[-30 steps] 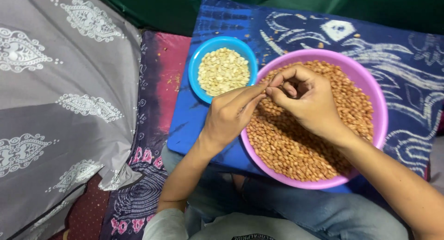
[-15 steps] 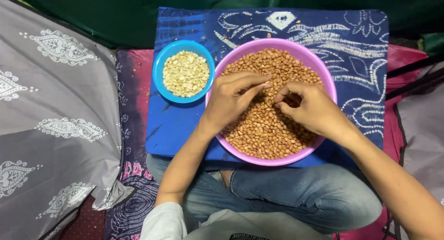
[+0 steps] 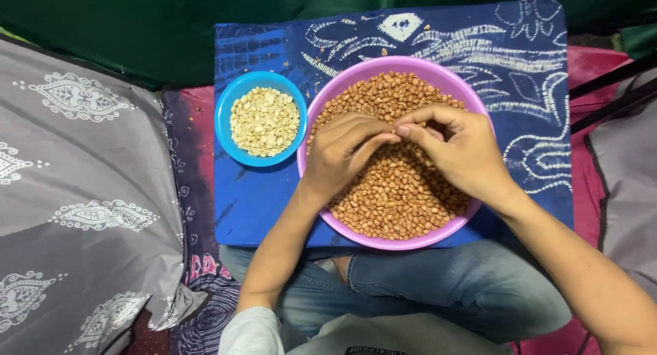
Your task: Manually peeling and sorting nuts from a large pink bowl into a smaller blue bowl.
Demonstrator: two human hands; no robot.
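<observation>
While both my hands hover over the pink bowl [image 3: 356, 78] of brown peanuts [image 3: 397, 198], my left hand [image 3: 342, 153] and right hand [image 3: 458, 150] meet fingertip to fingertip, pinched narrow; whatever sits between them is too small to tell. Just left of the pink bowl, touching it, stands the blue bowl [image 3: 229, 102] of pale shelled peanuts [image 3: 263, 121].

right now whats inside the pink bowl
The pink bowl is full of brown peanuts, heaped nearly to the rim. The left hand and right hand meet over the middle, fingertips touching, and cover the peanuts there. The bowl's bottom is hidden.
</observation>
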